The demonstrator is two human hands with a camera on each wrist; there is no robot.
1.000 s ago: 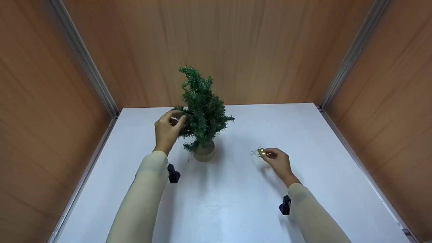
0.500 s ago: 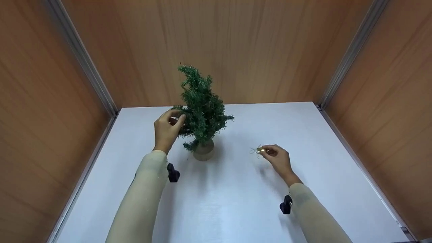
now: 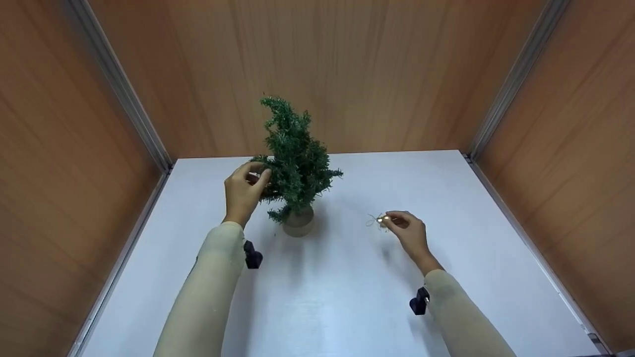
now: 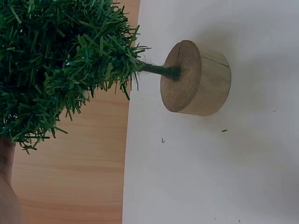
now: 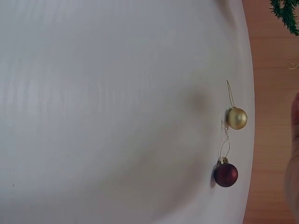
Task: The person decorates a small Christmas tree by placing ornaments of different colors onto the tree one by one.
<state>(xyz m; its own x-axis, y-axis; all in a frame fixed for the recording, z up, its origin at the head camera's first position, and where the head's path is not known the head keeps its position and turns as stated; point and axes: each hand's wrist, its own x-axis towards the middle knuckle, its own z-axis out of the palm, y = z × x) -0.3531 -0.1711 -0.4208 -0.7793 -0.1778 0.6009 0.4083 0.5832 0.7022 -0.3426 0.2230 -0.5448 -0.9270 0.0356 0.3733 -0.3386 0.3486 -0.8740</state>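
Note:
A small artificial Christmas tree (image 3: pixel 295 158) stands on a round wooden base (image 4: pixel 201 81). At its left side my left hand (image 3: pixel 241 191) holds the foliage with curled fingers; the fingertips are lost among the branches. Only an edge of that hand shows in the left wrist view. Right of the tree, above the table, my right hand (image 3: pixel 407 235) pinches a small shiny gold ornament (image 3: pixel 382 219) with thin string loops. The fingers partly cover it, so its exact shape is unclear. In the right wrist view only its gold string (image 5: pixel 294 66) shows.
A gold bauble (image 5: pixel 237 118) and a dark red bauble (image 5: pixel 226 175), both with string loops, lie on the white table (image 5: pixel 117 93) in the right wrist view. I cannot make them out in the head view. Wooden panels (image 3: pixel 317 74) enclose the table's back and sides.
The ornament has risen slightly and turned between my right fingers. My left hand stays at the same side of the tree.

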